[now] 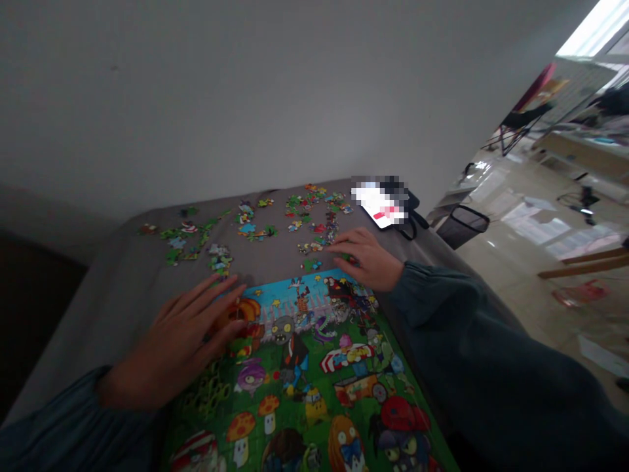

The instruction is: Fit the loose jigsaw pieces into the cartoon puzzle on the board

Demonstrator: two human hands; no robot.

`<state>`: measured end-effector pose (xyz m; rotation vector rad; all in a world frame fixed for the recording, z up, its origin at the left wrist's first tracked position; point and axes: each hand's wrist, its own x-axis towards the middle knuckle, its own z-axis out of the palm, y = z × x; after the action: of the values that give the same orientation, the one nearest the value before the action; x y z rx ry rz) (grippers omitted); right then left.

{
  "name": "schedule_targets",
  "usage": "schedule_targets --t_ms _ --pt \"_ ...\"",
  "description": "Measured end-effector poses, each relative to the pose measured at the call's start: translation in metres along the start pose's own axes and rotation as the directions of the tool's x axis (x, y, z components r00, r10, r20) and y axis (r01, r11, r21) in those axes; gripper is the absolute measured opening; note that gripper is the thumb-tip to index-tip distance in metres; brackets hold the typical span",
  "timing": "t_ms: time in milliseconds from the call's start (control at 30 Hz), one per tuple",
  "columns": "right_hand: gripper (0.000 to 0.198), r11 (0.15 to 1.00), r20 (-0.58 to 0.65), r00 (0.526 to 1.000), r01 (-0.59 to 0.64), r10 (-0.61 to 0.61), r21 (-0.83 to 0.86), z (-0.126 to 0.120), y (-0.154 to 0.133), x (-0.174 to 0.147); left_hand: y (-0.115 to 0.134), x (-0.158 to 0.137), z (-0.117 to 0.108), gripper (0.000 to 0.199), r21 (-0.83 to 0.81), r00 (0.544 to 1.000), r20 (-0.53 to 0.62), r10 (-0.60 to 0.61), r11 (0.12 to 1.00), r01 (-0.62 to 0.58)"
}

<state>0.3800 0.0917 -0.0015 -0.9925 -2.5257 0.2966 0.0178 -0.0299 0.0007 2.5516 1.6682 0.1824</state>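
Observation:
A cartoon puzzle picture (295, 354) with a green ground and a blue top strip lies in front of me. My left hand (181, 334) rests flat over its upper left edge, fingers spread, with nothing visible in it. At the upper right corner, my right hand (363, 255) reaches over loose puzzle pieces (314, 246). Its fingertips are beside them, thumb and forefinger apart; I cannot tell whether they touch any. A few pieces under that palm are partly hidden. A blue and green puzzle piece (310, 265) lies just above the picture's top edge.
Several more puzzle pieces (184, 237) lie scattered on the grey cloth (265, 259) toward the wall. A lit phone-like screen (378, 206), partly pixelated, lies at the back right with a black strap. A dark mesh bin (462, 226) stands beyond the table's right edge.

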Motion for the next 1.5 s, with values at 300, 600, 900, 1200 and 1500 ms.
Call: schedule_targets --t_ms 300,600,900,1200,1500 --pt "0.029 1.000 0.130 0.991 -0.021 0.018 0.022 0.017 -0.001 0.028 -0.014 0.000 -0.003 0.059 0.003 0.999 -0.017 -0.031 1.000 0.031" --pt "0.008 0.945 0.131 0.991 -0.075 0.035 0.318 0.005 -0.008 0.027 -0.007 0.001 -0.004 0.059 -0.033 1.000 -0.011 0.008 0.999 -0.008" --pt "0.028 0.835 0.338 0.938 -0.124 -0.078 0.536 -0.019 -0.045 -0.004 0.017 -0.002 -0.009 0.053 -0.033 0.985 -0.034 0.171 0.985 -0.172" --pt "0.012 0.773 0.319 0.947 -0.223 0.028 0.594 -0.020 -0.045 -0.004 0.017 -0.002 -0.009 0.048 -0.048 0.973 -0.008 0.230 0.972 -0.230" --pt "0.025 0.640 0.308 0.948 -0.284 0.077 0.714 -0.013 -0.041 -0.006 0.019 -0.001 -0.023 0.047 -0.124 0.993 -0.003 0.120 0.985 -0.120"
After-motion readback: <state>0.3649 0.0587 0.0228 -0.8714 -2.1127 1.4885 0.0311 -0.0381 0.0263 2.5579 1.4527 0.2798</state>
